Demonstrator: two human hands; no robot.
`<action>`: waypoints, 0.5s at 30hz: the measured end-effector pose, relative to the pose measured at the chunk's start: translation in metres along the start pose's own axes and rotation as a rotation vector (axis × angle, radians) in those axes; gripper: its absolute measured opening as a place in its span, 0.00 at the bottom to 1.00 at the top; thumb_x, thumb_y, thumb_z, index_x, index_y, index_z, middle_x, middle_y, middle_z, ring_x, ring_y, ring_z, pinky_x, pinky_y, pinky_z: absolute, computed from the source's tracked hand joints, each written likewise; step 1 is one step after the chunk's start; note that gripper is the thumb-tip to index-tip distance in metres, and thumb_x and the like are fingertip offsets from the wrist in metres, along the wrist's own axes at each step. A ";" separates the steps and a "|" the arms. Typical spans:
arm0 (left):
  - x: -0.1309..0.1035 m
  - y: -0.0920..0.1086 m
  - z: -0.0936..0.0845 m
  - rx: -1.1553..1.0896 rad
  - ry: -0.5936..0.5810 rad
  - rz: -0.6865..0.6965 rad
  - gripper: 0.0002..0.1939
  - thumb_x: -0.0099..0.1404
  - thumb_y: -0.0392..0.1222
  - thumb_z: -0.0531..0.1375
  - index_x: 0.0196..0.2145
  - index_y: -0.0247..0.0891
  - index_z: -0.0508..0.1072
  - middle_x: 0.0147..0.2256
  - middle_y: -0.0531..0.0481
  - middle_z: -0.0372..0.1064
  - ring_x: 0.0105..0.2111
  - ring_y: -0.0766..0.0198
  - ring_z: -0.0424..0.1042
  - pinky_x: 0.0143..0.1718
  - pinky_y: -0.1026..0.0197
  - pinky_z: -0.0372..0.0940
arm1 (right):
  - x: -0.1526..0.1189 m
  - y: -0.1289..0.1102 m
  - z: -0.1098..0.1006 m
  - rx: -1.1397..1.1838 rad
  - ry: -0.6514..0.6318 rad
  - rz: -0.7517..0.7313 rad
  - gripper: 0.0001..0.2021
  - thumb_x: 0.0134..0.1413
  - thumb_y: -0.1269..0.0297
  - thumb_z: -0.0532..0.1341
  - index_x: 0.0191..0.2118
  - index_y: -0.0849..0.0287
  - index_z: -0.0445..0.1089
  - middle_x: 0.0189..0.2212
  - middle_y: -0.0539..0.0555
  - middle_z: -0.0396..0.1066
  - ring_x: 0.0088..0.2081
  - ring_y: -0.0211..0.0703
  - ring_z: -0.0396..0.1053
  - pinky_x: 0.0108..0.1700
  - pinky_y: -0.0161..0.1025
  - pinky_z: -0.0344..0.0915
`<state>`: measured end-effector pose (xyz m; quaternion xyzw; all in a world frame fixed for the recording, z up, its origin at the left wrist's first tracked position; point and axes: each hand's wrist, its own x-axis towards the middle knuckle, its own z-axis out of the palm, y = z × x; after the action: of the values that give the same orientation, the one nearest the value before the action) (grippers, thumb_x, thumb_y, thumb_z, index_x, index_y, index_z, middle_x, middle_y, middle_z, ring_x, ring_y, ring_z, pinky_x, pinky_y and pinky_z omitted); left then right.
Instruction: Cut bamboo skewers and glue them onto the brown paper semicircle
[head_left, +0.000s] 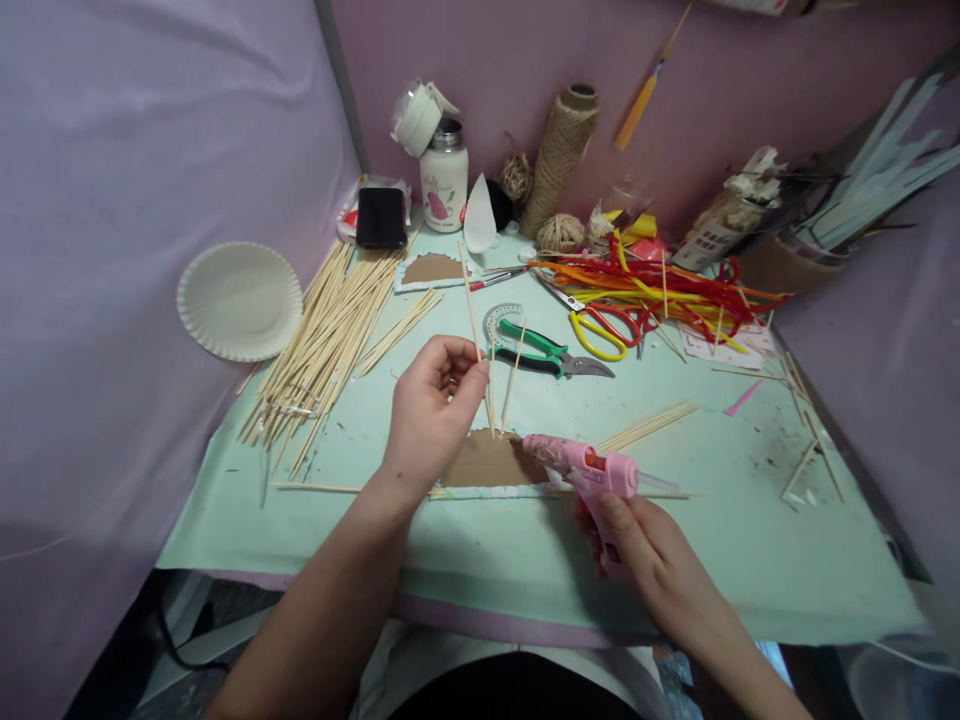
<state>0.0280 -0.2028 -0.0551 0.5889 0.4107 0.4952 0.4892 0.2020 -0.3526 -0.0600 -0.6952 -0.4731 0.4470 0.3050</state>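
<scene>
My left hand point(442, 405) pinches a thin wooden stick point(470, 300), held nearly upright over the back edge of a half-round cardboard piece point(491, 462) with a pale patterned rim. Two more sticks point(513, 378) stand up from that edge, just right of my fingers. My right hand point(637, 535) is wrapped round the handle of a pink glue gun point(581, 462). The gun's nozzle points left, close to the cardboard's back right edge. A clear glue stick juts from its rear. Whether the held stick touches the cardboard I cannot tell.
Green-handled pruning shears point(551, 352), scissors point(600, 330) and a second half-round piece point(433, 268) lie behind. Loose sticks point(322, 340) and a paper plate point(240, 300) are at left. Coloured pipe cleaners point(675, 290), a twine cone point(562, 155) and a bottle point(445, 185) line the back.
</scene>
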 end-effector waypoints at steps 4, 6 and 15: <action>0.000 0.000 0.001 0.003 0.002 -0.001 0.03 0.62 0.37 0.60 0.33 0.38 0.67 0.29 0.54 0.66 0.28 0.69 0.67 0.31 0.64 0.63 | 0.001 0.000 0.000 -0.006 0.013 -0.006 0.26 0.61 0.40 0.46 0.27 0.57 0.63 0.18 0.51 0.65 0.21 0.41 0.64 0.24 0.36 0.61; 0.000 0.000 0.001 0.003 0.001 -0.001 0.03 0.62 0.37 0.60 0.33 0.38 0.67 0.29 0.54 0.66 0.28 0.69 0.67 0.31 0.64 0.63 | 0.001 0.001 0.000 -0.005 0.013 -0.010 0.26 0.61 0.40 0.45 0.28 0.57 0.64 0.18 0.51 0.64 0.20 0.41 0.64 0.24 0.36 0.61; 0.000 0.001 0.000 0.010 -0.008 -0.009 0.03 0.62 0.37 0.60 0.33 0.38 0.67 0.29 0.54 0.66 0.28 0.69 0.67 0.31 0.64 0.63 | 0.003 -0.003 -0.001 -0.013 0.044 -0.027 0.26 0.60 0.39 0.46 0.25 0.56 0.62 0.17 0.51 0.64 0.19 0.41 0.64 0.22 0.35 0.60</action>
<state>0.0283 -0.2034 -0.0539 0.5914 0.4141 0.4885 0.4900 0.2020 -0.3487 -0.0586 -0.7004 -0.4786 0.4245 0.3165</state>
